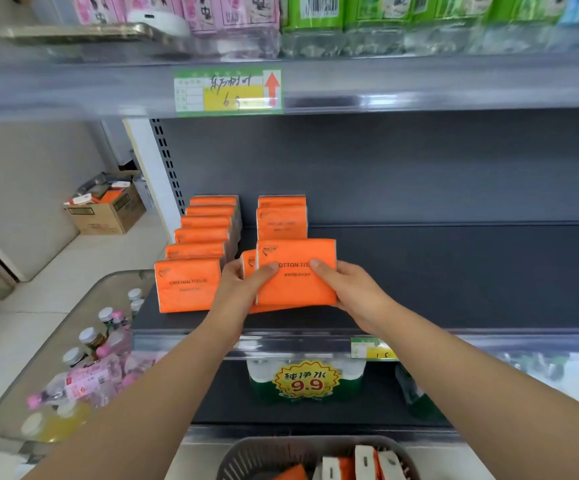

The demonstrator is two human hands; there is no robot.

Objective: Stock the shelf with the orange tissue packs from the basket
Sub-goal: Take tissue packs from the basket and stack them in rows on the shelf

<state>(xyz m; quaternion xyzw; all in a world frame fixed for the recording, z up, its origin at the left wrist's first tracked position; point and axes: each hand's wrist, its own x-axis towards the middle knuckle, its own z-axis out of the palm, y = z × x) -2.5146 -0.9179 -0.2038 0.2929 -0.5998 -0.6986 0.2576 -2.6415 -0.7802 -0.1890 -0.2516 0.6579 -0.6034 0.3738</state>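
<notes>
An orange tissue pack (296,282) stands upright on the dark shelf (454,271), held from both sides. My left hand (238,289) grips its left edge, thumb on the front. My right hand (354,292) grips its right edge. Behind it another orange pack (248,261) peeks out, and further back stand two more orange packs (282,221). To the left runs a row of several orange packs (187,284) front to back. The grey basket (316,459) at the bottom edge holds several more packs (367,462).
A rounded grey bin (73,341) with bottled drinks sits at lower left. The shelf above (385,84) carries pink and green packages. Below, a bottled-water multipack with a 9.9 price sign (307,379). A cardboard box (108,206) stands on the floor at left.
</notes>
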